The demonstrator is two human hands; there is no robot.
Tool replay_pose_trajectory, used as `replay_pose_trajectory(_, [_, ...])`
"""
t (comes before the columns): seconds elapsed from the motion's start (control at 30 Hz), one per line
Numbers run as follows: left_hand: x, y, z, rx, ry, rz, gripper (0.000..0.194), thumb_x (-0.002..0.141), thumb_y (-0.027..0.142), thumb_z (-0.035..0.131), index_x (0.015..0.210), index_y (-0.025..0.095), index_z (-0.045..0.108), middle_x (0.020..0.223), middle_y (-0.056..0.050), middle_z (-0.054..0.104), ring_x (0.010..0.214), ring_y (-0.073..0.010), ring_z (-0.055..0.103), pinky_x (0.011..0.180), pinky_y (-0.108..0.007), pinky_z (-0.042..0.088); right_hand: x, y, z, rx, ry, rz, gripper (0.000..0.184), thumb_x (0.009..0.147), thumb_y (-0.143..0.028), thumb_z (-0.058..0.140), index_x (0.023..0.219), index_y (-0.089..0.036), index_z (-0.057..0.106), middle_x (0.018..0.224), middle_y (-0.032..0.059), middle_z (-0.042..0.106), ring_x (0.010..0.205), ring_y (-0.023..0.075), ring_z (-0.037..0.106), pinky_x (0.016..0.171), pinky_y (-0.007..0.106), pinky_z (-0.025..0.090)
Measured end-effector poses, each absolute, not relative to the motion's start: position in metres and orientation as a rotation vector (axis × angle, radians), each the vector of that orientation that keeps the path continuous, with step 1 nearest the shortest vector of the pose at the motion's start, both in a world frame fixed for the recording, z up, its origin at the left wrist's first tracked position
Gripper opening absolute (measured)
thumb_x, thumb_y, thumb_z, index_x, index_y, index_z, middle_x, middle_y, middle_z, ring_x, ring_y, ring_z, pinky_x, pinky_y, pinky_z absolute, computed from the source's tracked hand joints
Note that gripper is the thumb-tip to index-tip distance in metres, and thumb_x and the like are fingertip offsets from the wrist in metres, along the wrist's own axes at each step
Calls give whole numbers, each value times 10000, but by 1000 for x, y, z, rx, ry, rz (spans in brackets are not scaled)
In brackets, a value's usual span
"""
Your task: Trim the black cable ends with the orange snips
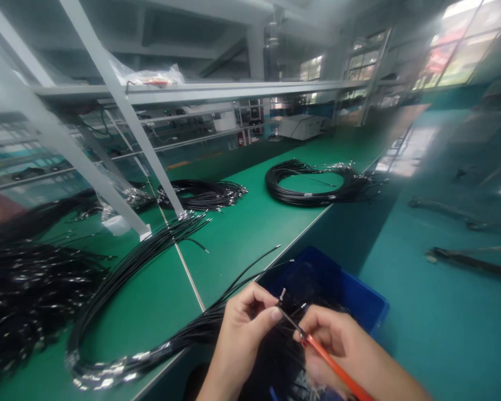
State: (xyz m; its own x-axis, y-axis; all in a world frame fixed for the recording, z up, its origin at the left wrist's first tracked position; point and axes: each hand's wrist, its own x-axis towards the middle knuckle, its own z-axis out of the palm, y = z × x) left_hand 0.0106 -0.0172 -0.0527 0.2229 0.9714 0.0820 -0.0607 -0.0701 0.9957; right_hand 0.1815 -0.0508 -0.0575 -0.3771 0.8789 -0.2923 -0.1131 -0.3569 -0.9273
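Note:
My left hand (248, 323) pinches the end of a thin black cable between thumb and forefinger, and a small metal tip (283, 293) sticks up past the fingers. My right hand (332, 340) is wrapped around an orange-handled tool (336, 365) with a narrow dark front end. That front end reaches the cable end at my left fingertips; its exact kind is hard to make out. Left of my hands, a long bundle of black cables (121, 278) curves over the green table, its silvery ends at the back.
Below my hands stands a blue bin (361, 295) with dark cables in it. Two coiled cable bundles (303, 195) (209, 194) lie farther back on the green table (234, 234). A heap of cables (29, 295) covers the left side. White shelf posts (129, 117) rise from the table.

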Motion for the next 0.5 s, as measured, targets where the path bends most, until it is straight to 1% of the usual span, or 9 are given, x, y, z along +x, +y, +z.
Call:
replay_pose_trajectory(0.07, [9,-16,-52,1308,957,1111,123,726,234,694,683,164,602,649,30,523,631,-107,434,595,-191,346,182,-51,-57,-1093,-1110,1735,239,600,-78,671,759,-179,524,469,-86,569,344,25,389,413,162,363])
replay_pose_trajectory(0.13, [8,-16,-53,1300,965,1104,126,724,244,692,691,163,602,652,27,515,635,-111,432,596,-196,344,181,-51,-55,-1087,-1068,1669,258,617,-171,718,783,-180,522,497,-56,600,328,21,340,361,164,305])
replay_pose_trajectory(0.2, [12,-19,-55,1325,1003,1083,122,725,246,682,691,165,598,645,26,508,626,-117,436,588,-203,345,180,-52,-54,-1092,-1017,1593,308,621,-276,752,809,-175,530,519,-25,618,324,27,335,328,166,242])
replay_pose_trajectory(0.23, [15,-21,-56,1366,1041,1062,100,730,229,669,692,169,599,641,25,512,619,-121,445,582,-207,348,180,-52,-54,-1098,-976,1547,335,621,-319,761,822,-172,537,526,-15,622,323,30,341,328,170,233])
replay_pose_trajectory(0.3, [23,-25,-60,1551,1118,972,52,722,174,650,683,185,617,642,16,547,614,-138,485,576,-221,360,183,-53,-57,-1109,-868,1438,376,623,-361,775,858,-173,550,550,-1,635,337,40,371,350,184,257])
replay_pose_trajectory(0.4, [31,-22,-64,2020,1138,720,95,695,144,654,667,233,672,662,12,630,620,-162,560,569,-233,384,194,-52,-66,-1130,-697,1299,394,643,-338,785,932,-200,556,604,1,650,379,59,413,378,192,298])
replay_pose_trajectory(0.43, [31,-16,-65,2145,1165,665,100,706,158,650,673,247,681,669,15,647,620,-163,576,565,-232,389,199,-52,-69,-1131,-664,1272,395,652,-321,784,954,-210,555,617,-2,652,394,63,423,387,191,314])
replay_pose_trajectory(0.5, [27,1,-68,2257,1373,695,121,763,174,600,714,253,677,712,9,660,647,-162,590,581,-233,395,208,-52,-73,-1100,-634,1263,387,675,-299,771,987,-225,554,648,1,658,440,77,455,427,196,358])
